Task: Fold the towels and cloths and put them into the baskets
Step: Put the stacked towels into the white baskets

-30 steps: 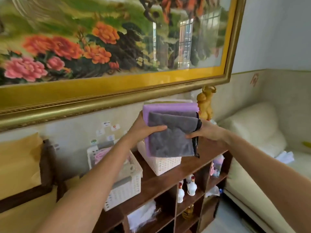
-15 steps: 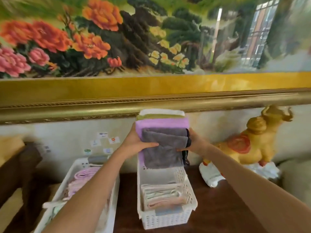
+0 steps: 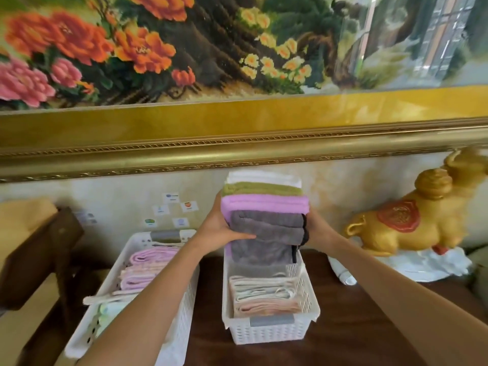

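A: Two hands on one stack of folded towels (image 3: 265, 207), held upright over the back end of the middle white basket (image 3: 309, 291). Left hand (image 3: 220, 228) clamps the stack's left side, thumb across the grey front towel. Right hand (image 3: 314, 225) grips the right side, fingers hidden behind.

B: Stack order?

A: From the front: grey, purple, green, white. Bottom edge of the grey one hangs inside the basket.

B: Basket contents?

A: Folded cream and pink cloths (image 3: 264, 297) fill its front half.

B: Surroundings?

A: Left of that basket, a second white basket (image 3: 184, 313) with purple and pink folded towels (image 3: 148, 268). Right of it, a gold animal figurine (image 3: 422, 217) on a white base, well apart. Behind it, wall stickers and a gold-framed flower picture (image 3: 237, 128). Both baskets sit on a dark wood top (image 3: 356, 334).
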A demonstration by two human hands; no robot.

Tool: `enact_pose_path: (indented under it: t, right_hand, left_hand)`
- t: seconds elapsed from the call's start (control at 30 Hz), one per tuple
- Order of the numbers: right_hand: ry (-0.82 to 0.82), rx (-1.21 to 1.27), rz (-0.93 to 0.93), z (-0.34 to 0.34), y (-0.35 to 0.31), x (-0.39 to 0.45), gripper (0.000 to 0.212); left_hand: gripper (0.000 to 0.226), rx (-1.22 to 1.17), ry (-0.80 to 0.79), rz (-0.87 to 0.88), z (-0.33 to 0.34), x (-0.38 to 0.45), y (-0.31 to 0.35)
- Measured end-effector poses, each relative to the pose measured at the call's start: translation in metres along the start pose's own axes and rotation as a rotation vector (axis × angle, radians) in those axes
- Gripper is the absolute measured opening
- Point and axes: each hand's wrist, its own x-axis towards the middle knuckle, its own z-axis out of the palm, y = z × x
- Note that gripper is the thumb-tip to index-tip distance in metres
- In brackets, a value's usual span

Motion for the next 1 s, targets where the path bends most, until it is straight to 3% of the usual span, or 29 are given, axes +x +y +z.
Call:
enact_pose_path:
  t: [0.1,0.2,0.23,0.3,0.37,0.47,0.6,0.7,1.0]
  right_hand:
    - [-0.036,0.016,-0.056,0.003,0.002,-0.008,0.049]
    - [-0.054,-0.121,-0.127,-0.001,0.01,-0.011,0.04]
    - [-0.073,-0.224,-0.178,-0.003,0.011,-0.014,0.041]
    - [-0.116,-0.453,-0.226,-0.007,0.007,-0.02,0.063]
    - [-0.103,-0.662,-0.329,-0.009,0.0,-0.028,0.068]
    - [0.049,-0.936,-0.421,-0.015,-0.011,-0.02,0.07]
    - [0.129,-0.895,-0.28,-0.014,-0.018,-0.007,0.051]
    - [0.156,-0.929,-0.251,-0.006,-0.021,0.005,0.038]
    - [0.115,-0.926,-0.178,-0.01,-0.02,0.01,0.034]
  left_hand:
    - [0.126,-0.01,-0.02,0.015,0.0,-0.007,-0.002]
    - [0.121,0.002,-0.034,0.048,0.0,-0.016,-0.005]
    - [0.119,0.008,-0.038,0.053,-0.001,-0.017,-0.004]
    - [0.114,0.026,-0.035,0.048,-0.003,-0.018,0.0]
    - [0.102,0.041,-0.025,0.047,-0.005,-0.016,0.007]
    - [0.075,-0.021,-0.006,0.037,-0.009,-0.013,0.021]
    - [0.04,-0.106,-0.039,-0.068,-0.008,-0.003,0.02]
    - [0.04,-0.164,-0.033,-0.176,-0.01,0.004,0.015]
    - [0.025,-0.105,-0.125,-0.226,-0.018,0.017,0.008]
